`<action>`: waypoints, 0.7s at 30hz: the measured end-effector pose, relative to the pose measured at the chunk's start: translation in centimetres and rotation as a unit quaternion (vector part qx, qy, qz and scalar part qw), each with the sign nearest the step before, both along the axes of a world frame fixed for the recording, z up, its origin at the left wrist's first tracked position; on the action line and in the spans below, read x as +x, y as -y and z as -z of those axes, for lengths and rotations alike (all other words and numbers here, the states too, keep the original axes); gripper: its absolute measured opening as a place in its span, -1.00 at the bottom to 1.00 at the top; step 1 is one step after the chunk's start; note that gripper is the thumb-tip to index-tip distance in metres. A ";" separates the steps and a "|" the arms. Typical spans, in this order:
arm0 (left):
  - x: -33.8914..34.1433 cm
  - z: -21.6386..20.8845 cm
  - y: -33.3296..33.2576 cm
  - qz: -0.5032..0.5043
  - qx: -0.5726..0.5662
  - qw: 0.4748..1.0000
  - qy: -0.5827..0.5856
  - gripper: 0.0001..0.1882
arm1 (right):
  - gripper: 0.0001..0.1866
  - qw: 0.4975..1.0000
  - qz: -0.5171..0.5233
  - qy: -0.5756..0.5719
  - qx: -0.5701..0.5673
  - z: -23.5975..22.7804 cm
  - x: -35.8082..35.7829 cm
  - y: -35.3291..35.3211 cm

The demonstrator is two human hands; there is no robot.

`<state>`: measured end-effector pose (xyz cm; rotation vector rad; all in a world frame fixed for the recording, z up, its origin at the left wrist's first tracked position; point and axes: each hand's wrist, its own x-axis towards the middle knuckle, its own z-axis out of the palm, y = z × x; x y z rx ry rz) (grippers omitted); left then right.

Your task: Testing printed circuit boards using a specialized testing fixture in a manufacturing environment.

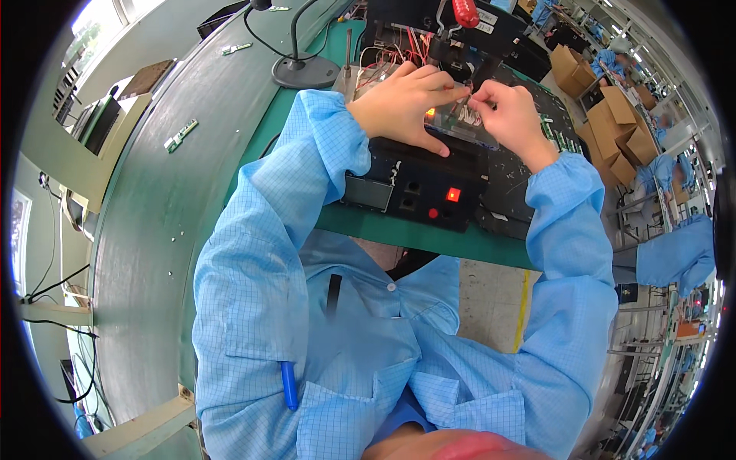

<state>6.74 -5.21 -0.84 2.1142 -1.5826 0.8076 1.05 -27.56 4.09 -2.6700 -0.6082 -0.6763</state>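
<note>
As L hand (406, 101) spreads over the clear plate (481, 139), thumb wide of index, R hand (509, 115) bunches its fingertips by L index tip; can't tell if it's holding anything. Plate's under both hands, next to blk box (395, 182) w/ lit red switch (454, 195). Beyond: red wires (418, 44), red-handled clamp (465, 13). Far L: grn PCB (181, 136) on bench (146, 253).

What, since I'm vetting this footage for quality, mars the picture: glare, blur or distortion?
In the head view, the upper-left window is partly washed out; in the head view, the green bench at left bows toward the rim; there too, a soft smear blurs the blue coat at the chest, while the left hand and right hand look fairly sharp.
</note>
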 end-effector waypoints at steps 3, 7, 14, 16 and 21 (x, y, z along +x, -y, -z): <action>-0.1 0.2 0.2 0.003 0.002 1.000 0.006 0.00 | -0.93 1.000 -0.005 0.010 0.007 0.6 0.1 0.3; -0.2 0.0 0.4 0.010 0.002 1.000 -0.008 0.02 | -0.91 1.000 0.002 -0.022 0.005 -0.5 -0.2 0.4; -0.1 0.0 0.3 0.012 -0.009 1.000 0.003 -0.01 | -0.91 0.999 -0.021 0.026 0.019 0.5 0.6 0.8; -0.1 -0.1 0.4 0.012 -0.010 1.000 0.006 -0.03 | -0.91 0.999 -0.023 0.022 0.027 0.5 0.6 0.8; -0.1 -0.2 0.1 0.006 0.000 1.000 -0.001 -0.03 | -0.91 1.000 -0.023 0.015 -0.003 -0.1 0.5 0.5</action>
